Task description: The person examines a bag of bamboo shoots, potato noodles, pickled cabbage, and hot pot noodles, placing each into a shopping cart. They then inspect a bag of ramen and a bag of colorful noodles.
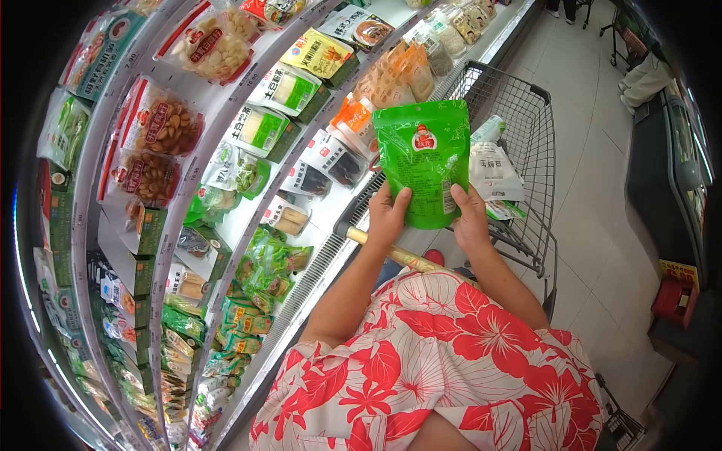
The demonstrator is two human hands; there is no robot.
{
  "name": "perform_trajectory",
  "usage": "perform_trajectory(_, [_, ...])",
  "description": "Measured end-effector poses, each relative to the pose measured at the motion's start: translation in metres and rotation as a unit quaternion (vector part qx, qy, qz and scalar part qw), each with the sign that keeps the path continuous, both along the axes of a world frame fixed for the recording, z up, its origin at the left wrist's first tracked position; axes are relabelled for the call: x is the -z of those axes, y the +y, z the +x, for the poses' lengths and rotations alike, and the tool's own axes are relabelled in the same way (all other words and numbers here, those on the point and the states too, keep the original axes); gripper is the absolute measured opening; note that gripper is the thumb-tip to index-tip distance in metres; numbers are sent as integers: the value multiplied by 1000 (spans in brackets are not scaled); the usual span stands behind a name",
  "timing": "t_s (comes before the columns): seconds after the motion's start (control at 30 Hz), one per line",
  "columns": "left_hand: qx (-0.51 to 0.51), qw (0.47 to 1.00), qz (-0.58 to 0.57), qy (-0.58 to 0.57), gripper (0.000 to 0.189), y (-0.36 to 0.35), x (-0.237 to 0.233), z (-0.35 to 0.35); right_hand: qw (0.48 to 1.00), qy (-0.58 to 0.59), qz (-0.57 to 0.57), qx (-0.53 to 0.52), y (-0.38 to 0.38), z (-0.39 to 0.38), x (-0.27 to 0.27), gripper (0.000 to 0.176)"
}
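A green snack pouch (418,161) is held upright before me, its printed back with a red logo and a barcode turned my way. My left hand (388,214) grips its lower left edge, thumb on the front. On the lower right edge my right hand (471,216) does the same, its thumb beside the barcode. Both sets of fingers curl behind the pouch and are partly hidden. Just beyond it stands a wire shopping cart (538,143). Inside the cart lie a white bag (495,174) and other packages. The cart's handle (398,252) runs below my forearms.
Refrigerated shelves (226,90) with packaged foods rise along my left. A metal grille (301,301) edges the lowest shelf. Tiled floor (602,225) lies to the right, with a dark display case (654,165) beyond. People's legs (643,83) and another cart (624,37) show far right.
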State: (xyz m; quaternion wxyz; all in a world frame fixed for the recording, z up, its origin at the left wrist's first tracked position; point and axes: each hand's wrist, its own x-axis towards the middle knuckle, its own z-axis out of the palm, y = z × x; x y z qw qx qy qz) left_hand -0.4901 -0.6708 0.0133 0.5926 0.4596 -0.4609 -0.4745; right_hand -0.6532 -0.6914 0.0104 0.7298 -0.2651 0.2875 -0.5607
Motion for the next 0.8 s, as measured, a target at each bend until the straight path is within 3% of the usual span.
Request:
perform_trajectory(0.3, [-24, 1000, -1, -12, 31, -4, -5, -2, 999, 11, 46, 13, -2, -1, 14, 30])
perform_trajectory(0.8, [-37, 999, 8, -21, 32, -7, -2, -1, 998, 54, 9, 28, -4, -1, 25, 30])
